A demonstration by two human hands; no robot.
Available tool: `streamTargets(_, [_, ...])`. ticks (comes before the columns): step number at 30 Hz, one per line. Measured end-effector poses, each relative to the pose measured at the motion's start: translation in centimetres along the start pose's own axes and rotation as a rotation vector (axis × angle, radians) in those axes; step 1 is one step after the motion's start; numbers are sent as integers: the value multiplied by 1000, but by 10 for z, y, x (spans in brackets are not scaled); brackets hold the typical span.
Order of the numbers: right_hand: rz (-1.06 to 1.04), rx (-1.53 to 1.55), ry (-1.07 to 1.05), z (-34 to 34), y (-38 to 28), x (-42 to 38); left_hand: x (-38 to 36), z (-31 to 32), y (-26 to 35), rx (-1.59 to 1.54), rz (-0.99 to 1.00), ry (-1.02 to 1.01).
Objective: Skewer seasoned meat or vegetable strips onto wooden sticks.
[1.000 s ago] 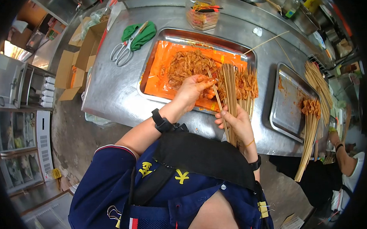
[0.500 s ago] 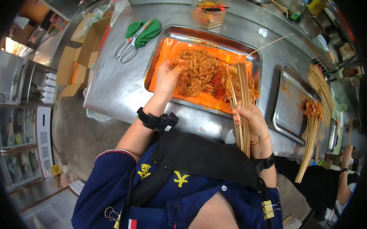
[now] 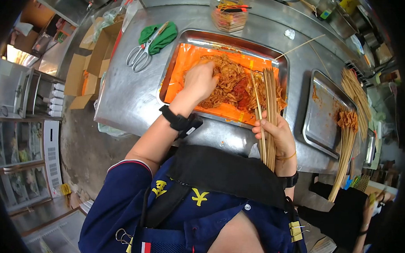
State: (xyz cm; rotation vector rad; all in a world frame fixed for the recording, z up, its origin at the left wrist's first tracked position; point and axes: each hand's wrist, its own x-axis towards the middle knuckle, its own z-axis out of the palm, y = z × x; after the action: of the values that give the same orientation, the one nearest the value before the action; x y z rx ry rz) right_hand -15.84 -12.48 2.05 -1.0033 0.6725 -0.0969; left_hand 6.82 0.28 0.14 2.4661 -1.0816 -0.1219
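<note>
My left hand reaches into a pile of sauce-coated food strips, with its fingers curled downward. The fingertips are hidden, so what they pinch cannot be made out. The pile lies on orange plastic inside a metal tray. My right hand is closed around a bundle of thin wooden skewers, held upright at the tray's near right edge. One or two skewers stand slightly apart at the bundle's left. Behind the bundle, more coated strips show at the tray's right side.
A second tray on the right holds loaded skewers, their food ends inside. More skewers lie beyond it. Scissors rest on a green cloth; a clear container stands behind. Another person's arm appears lower right.
My left hand has moved right and deeper over the food pile, its fingers turning down into it. My right hand keeps the skewers almost in place. The other person's arm has shifted downward.
</note>
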Motion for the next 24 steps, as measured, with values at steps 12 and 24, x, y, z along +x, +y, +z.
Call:
streamTargets(12, [-11,-26,-59,-10,1,2,15,8,7,172,336,-264])
streamTargets(24, [-18,-44,-77,-9,1,5,-21,-40,-47,-81,116,-135])
